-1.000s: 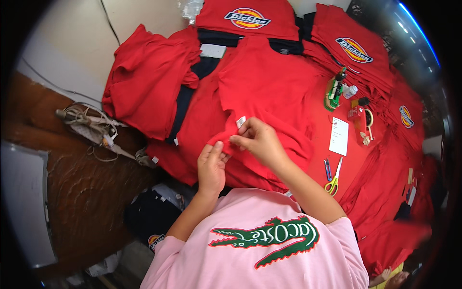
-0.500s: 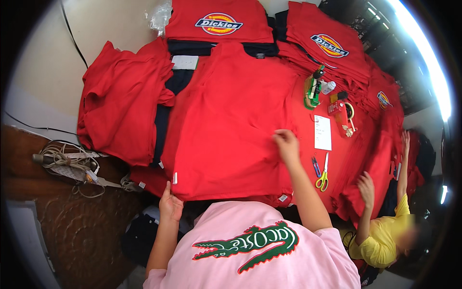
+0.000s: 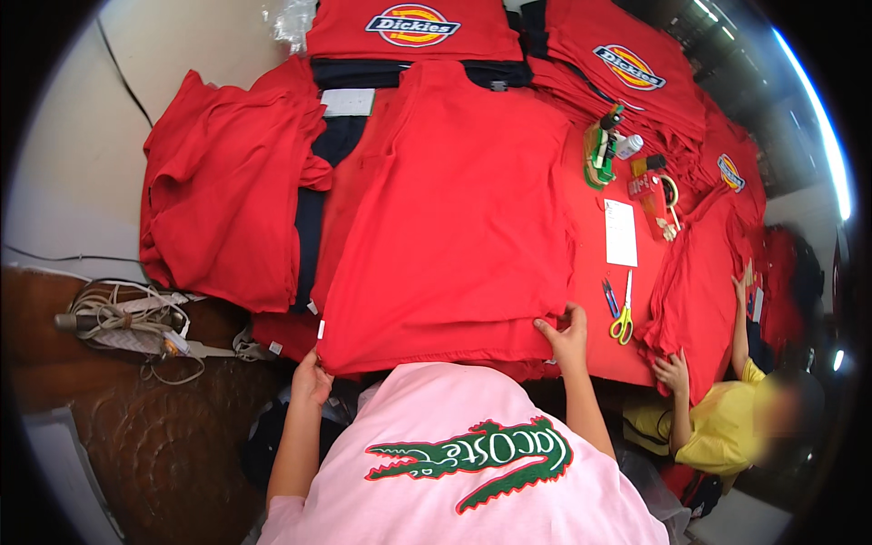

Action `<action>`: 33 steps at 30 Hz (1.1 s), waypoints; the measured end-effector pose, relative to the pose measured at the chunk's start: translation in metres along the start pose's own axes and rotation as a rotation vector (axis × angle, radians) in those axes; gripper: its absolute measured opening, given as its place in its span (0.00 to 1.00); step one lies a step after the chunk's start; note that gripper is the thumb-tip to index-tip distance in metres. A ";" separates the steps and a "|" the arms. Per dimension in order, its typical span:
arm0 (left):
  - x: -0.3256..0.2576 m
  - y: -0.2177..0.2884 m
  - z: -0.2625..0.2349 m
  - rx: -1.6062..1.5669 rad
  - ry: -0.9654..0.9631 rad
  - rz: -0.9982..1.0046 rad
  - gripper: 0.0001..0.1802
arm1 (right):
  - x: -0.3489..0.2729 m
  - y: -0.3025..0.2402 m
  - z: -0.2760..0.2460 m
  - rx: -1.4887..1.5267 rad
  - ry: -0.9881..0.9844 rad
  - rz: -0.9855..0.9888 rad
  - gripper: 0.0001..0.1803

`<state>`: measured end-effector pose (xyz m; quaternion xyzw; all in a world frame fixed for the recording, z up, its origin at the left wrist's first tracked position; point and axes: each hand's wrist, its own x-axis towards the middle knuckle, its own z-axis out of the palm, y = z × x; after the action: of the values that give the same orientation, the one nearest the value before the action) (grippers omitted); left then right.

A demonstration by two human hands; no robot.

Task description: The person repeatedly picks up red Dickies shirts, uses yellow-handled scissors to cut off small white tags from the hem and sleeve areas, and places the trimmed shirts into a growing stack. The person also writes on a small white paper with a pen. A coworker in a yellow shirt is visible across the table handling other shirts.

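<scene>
A plain red sleeveless shirt piece (image 3: 463,209) lies spread in front of me, its neckline away from me and its hem along the near table edge. My left hand (image 3: 312,380) pinches the hem's left corner, beside a small white tag (image 3: 321,330). At the lower right edge, my right hand (image 3: 567,340) rests on the cloth with thumb and fingers apart. To its right lie yellow-handled scissors (image 3: 623,320) and a small blue thread snipper (image 3: 610,297).
Folded red shirts with a printed emblem (image 3: 413,25) are stacked at the back. A red heap (image 3: 218,191) stands left. Paper slip (image 3: 621,232), green tape dispenser (image 3: 599,154) and red dispenser (image 3: 649,202) sit right. Coiled cables (image 3: 127,318) hang left; a co-worker in yellow (image 3: 718,440) handles red cloth right.
My right hand has come down and toward me, from the middle of the cloth to its lower right edge. My left hand stays at the left corner. The co-worker's hands have lowered.
</scene>
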<state>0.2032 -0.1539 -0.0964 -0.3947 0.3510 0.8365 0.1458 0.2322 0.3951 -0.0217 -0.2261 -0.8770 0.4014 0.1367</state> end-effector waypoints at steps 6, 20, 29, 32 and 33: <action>-0.015 0.014 0.071 0.104 -0.184 -0.057 0.13 | -0.028 -0.024 -0.002 0.368 0.125 0.102 0.09; -0.025 0.096 0.116 0.833 -0.376 -0.298 0.17 | -0.075 -0.037 -0.044 0.649 -0.085 0.443 0.34; 0.007 0.184 0.328 0.458 -0.605 0.421 0.21 | 0.121 -0.134 -0.093 1.130 -0.005 0.018 0.20; -0.003 0.175 0.334 0.358 -0.618 0.459 0.23 | 0.117 -0.143 -0.100 1.200 -0.042 -0.029 0.18; -0.003 0.176 0.337 0.336 -0.600 0.449 0.24 | 0.117 -0.136 -0.101 1.227 -0.085 -0.027 0.18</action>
<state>-0.0742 -0.0422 0.1375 -0.0173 0.5021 0.8565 0.1180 0.1353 0.4406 0.1541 -0.0788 -0.4934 0.8399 0.2121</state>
